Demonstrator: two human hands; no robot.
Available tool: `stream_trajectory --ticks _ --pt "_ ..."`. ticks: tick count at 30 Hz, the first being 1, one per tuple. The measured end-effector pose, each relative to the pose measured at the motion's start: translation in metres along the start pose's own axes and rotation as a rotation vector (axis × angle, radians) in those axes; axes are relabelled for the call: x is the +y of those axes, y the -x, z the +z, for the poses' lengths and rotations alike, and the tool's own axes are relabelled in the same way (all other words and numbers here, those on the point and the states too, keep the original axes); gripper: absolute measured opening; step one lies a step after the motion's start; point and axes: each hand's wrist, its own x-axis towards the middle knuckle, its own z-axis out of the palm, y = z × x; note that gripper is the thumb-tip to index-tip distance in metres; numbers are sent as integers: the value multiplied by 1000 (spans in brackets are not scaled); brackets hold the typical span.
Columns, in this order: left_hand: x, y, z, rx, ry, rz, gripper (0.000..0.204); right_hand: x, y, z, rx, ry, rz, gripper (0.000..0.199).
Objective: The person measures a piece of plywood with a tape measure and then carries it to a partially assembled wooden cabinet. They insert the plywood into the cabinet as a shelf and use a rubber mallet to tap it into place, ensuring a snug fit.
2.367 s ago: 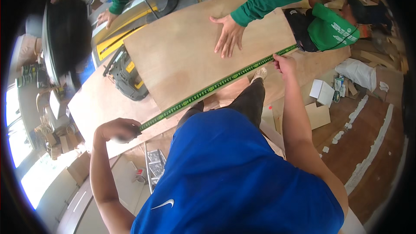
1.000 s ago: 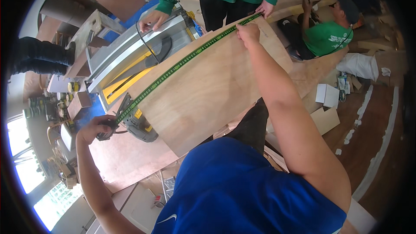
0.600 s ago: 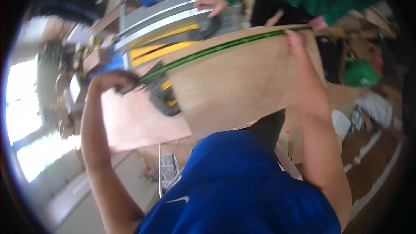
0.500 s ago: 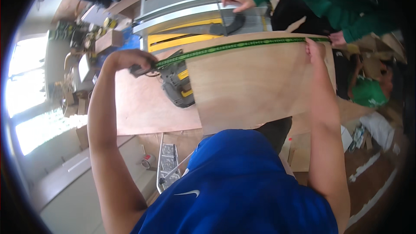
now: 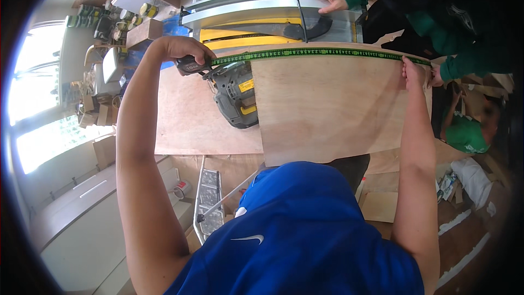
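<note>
A tape measure's dark case (image 5: 192,65) is gripped in my left hand (image 5: 183,49), fingers curled over its top. From it the green blade (image 5: 305,52) runs stretched to the right along the far edge of a light plywood sheet (image 5: 327,106). My right hand (image 5: 416,74) is closed near the blade's right end, thumb and fingers pinching it at the board. Just beyond, a co-worker's hand (image 5: 436,76) in a green sleeve is at the board's right end. The co-worker's other hand (image 5: 326,0) rests by a metal rail.
A table saw with a yellow insert (image 5: 215,35) and silver fence (image 5: 245,15) stands behind the board. A grey-yellow power tool (image 5: 234,98) sits partly under the sheet's left edge. A stepladder (image 5: 210,196) stands below left. Another person in green (image 5: 466,134) is at far right.
The view has shifted, so the board and saw appear farther right. Both my hands keep their hold on the tape measure. The co-worker leans farther in.
</note>
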Motion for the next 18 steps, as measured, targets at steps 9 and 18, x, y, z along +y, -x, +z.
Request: stream_trajectory --ticks 9,18 --pt "0 -4 -2 5 16 -30 66 8 -8 0 7 13 -61 35" --pt "-12 -17 -13 -31 0 0 61 0 -1 -6 4 78 -74 33"
